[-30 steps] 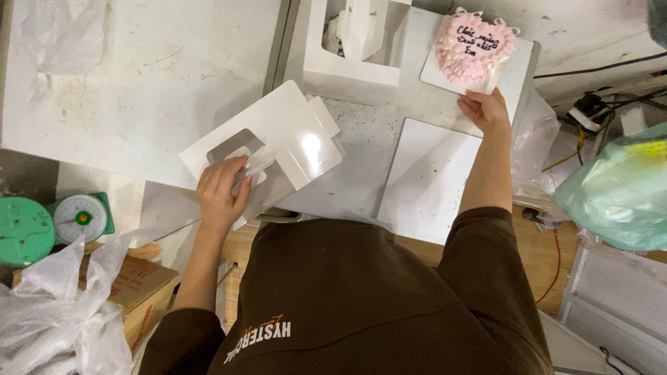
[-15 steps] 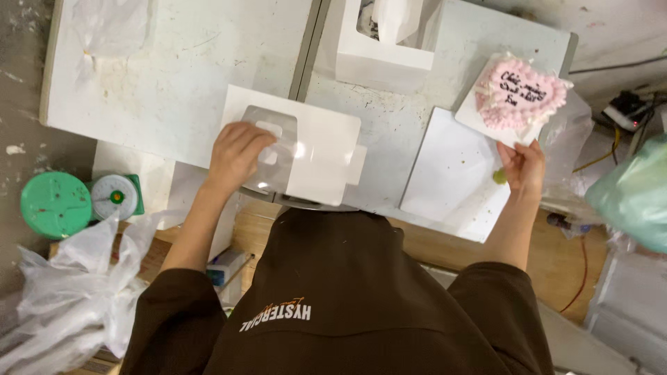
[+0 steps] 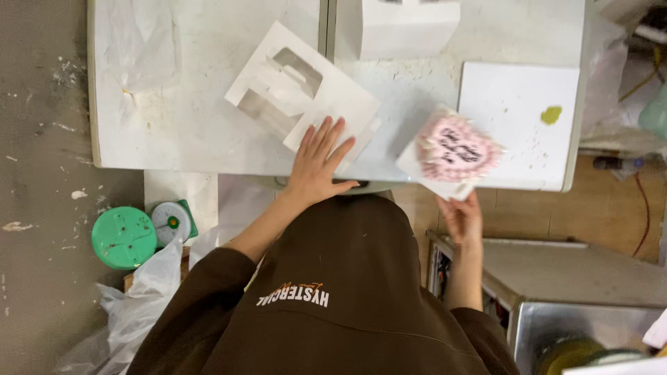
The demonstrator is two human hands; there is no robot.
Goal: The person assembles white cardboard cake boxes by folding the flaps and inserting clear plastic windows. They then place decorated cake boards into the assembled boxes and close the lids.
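My left hand (image 3: 318,161) lies flat with fingers spread on the near corner of a folded white cake box (image 3: 303,94) with a clear window, on the white table (image 3: 174,125). My right hand (image 3: 460,217) grips the near edge of a white square board that carries a pink heart-shaped cake (image 3: 456,148) with dark writing on top. The cake hangs at the table's front edge, tilted, partly over a white square board (image 3: 521,118) with a green smear (image 3: 551,114).
A white open box (image 3: 410,28) stands at the table's back. Green round tubs (image 3: 124,237) and a small scale (image 3: 171,221) sit low on the left beside clear plastic bags (image 3: 132,305). A metal counter (image 3: 577,278) lies at the lower right.
My right hand has carried the cake from the far right corner toward me to the table's front edge. My left hand slid the folded box and now rests flat on its near corner.
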